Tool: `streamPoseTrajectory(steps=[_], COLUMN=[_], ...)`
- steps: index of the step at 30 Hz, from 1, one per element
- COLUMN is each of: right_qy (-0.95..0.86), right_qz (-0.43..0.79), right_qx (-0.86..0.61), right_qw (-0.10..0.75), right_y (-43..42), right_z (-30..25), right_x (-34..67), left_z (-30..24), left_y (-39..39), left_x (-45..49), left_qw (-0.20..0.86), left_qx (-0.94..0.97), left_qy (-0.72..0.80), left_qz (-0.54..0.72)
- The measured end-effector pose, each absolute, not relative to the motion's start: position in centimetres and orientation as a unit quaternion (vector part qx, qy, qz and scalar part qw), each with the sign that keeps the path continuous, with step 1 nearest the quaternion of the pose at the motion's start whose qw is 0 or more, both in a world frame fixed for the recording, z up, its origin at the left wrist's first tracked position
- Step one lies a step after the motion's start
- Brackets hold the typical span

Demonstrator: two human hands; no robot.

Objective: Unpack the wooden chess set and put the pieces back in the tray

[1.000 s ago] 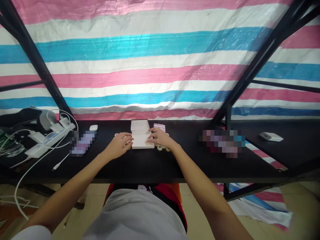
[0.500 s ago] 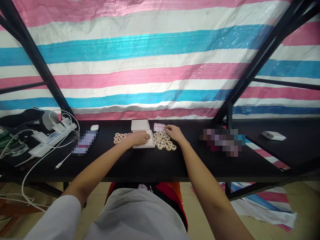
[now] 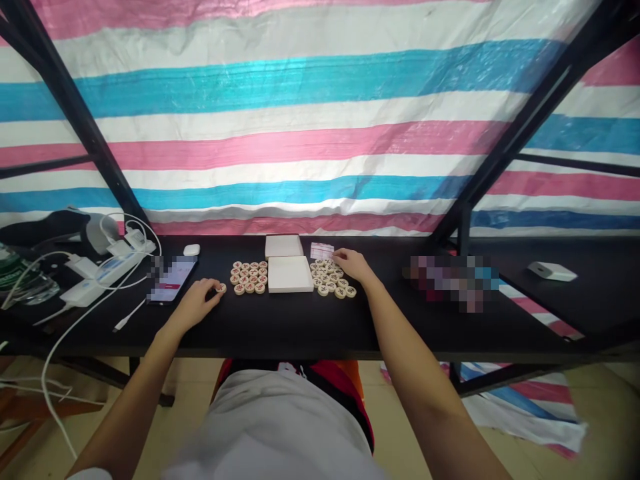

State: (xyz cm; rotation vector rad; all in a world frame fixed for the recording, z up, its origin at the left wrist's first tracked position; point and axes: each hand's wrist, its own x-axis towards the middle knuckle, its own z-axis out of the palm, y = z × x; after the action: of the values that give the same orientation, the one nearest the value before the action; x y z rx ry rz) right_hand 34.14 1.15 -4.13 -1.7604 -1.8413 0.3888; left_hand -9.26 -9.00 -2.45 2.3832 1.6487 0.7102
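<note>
At the left of the pieces, my left hand [image 3: 199, 303] has thumb and fingers closed on a round Chinese chess piece [image 3: 221, 288], low at the table top. Several red-marked chess pieces [image 3: 249, 277] lie in rows between it and a shallow white box [image 3: 290, 275]. The box's white lid [image 3: 283, 246] lies behind it. My right hand [image 3: 353, 264] rests beyond the box, fingertips bent together at the far edge of several dark-marked chess pieces [image 3: 331, 278]. A pink and white card [image 3: 321, 251] is just left of these fingertips; whatever they pinch is hidden.
On the left are a phone [image 3: 174, 280], a white earbud case [image 3: 191, 250], a cable plug [image 3: 123, 323] and a power strip [image 3: 107, 275] with tangled cords. A blurred-out object [image 3: 447, 280] lies right; a white adapter [image 3: 552, 271] is farther right on the black table [image 3: 300, 333].
My left hand has left the white box and moved left, past the red-marked pieces, to a single piece. The right hand stays by the card. The view has shifted slightly.
</note>
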Motion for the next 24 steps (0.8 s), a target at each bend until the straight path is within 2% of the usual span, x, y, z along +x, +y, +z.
streamPoseTrajectory(steps=[5,10,14,20,24], right_qy=[-0.688,-0.693,-0.693,-0.658,-0.655], right_qz=[0.143,0.155,0.117,0.026,-0.036], right_qx=[-0.662,-0.65,-0.655,-0.647,-0.674], right_qw=[0.26,0.272,0.278,0.385,0.339], right_y=[1.1,1.4,0.3,-7.9,-12.6], right_z=[-4.3,-3.9,-3.1,-5.9,-8.4], right_x=[34.3,34.6,35.1,34.3,32.7], left_z=[-3.3,-3.0,-3.2,-3.4,-4.0], left_y=[-9.5,-9.6,-9.4,-10.0,-11.1], left_x=[-8.4,-8.5,-8.8,-8.3,-7.2], left_qw=[0.041,0.045,0.055,0.055,0.035], left_qx=[0.808,0.808,0.793,0.78,0.755], left_qy=[0.547,0.545,0.557,0.579,0.612], left_qz=[0.216,0.22,0.24,0.233,0.231])
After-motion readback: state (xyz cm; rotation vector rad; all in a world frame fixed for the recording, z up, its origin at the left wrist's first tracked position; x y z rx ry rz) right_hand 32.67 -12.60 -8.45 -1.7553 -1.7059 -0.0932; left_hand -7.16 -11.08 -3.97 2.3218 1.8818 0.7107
